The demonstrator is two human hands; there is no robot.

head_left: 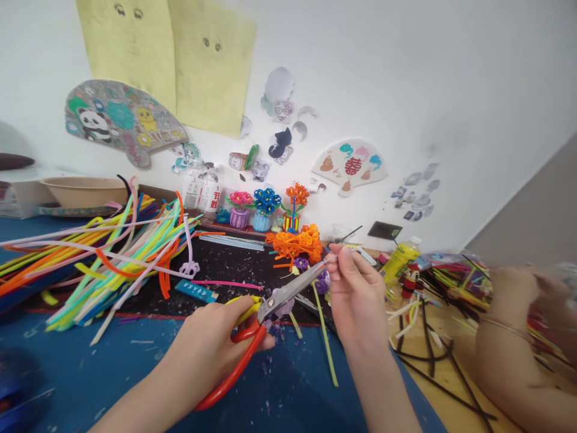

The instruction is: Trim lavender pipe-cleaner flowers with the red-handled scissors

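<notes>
Far left, one tan bowl [85,192] sits at the back of the desk [419,385]. In front of it lies one big loose heap of pipe cleaners [112,264] — fuzzy, bright, mostly straight, too many to count — spilling across the blue mat [81,373]. Behind the heap stand two clear plastic bottles [202,192], then three pipe-cleaner flowers [267,201] in three small pots, with an orange tangle of pipe-cleaner shapes [295,243] just in front. On the black mat [153,300] lie one pink pipe cleaner [225,284] and one blue packet [196,290].

Your left hand [207,343] is wrapped shut around the red and yellow handles of one pair of scissors [288,291], the metal blades pointing up and to the right. Your right hand [356,294] is pinching, its fingertips [333,255] pressed together right at the blade tips, on something too small to tell. Purple scraps [274,331] lie below, with open room on the blue mat under your wrists. Farther right are one yellow bottle [401,258], black pipe cleaners [433,361] on the wood, and a co-worker's blurred arm [509,337] with a thin bracelet.
</notes>
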